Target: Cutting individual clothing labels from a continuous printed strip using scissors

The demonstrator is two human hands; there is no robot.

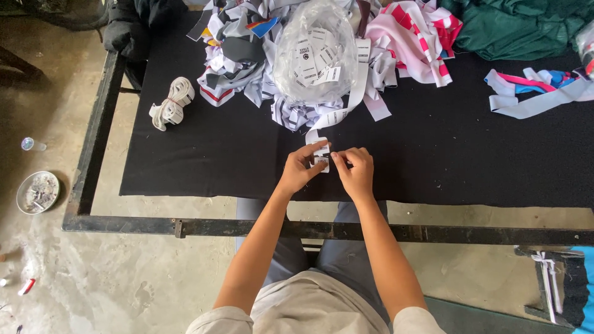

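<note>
Fingers of the left hand (301,167) and right hand (356,172) pinch a small white label (321,162) between them at frame centre, on the black cloth (204,161). A white label strip (346,105) runs up to the clear bag of labels (315,49) above

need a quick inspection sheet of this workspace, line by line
surface: black cloth over a dark metal frame table
job's things: white label strip running from the pile to a small label at the fingers
clutter: clear bag of labels, fabric scrap pile, pink striped pieces, green cloth, rolled white band
grippers: left hand and right hand both pinch the small label
cables: nothing seen
surroundings: concrete floor, round dish, small bottle
</note>
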